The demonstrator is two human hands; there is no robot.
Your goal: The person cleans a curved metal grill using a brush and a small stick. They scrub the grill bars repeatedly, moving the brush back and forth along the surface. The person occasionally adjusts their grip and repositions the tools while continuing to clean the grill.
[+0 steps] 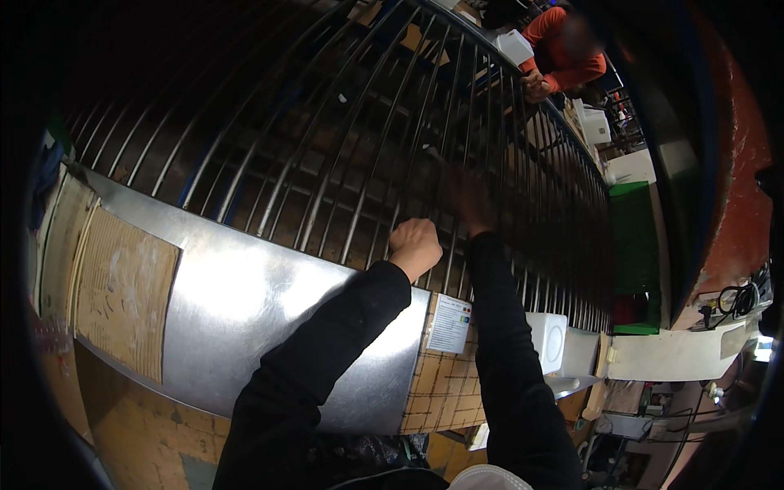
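My left hand [416, 247] is closed in a fist at the near edge of a row of long parallel metal bars [314, 200]. Whatever its fingers may hold is hidden. Farther forward and to the right, over the bars, my right hand [469, 200] is dark and smeared by motion, so its fingers cannot be read. A small pale thing [432, 152] shows just beyond it, too blurred to name. Below my left forearm lies a shiny metal sheet [245, 294] along the near side of the bars.
Corrugated cardboard [126, 290] lies on the sheet's left end. A printed paper [448, 324] and a white container [548, 343] flank my right forearm. At right stand a green crate [635, 245] and a red-brown panel [741, 163]. Across the bars sits a person in orange [563, 53].
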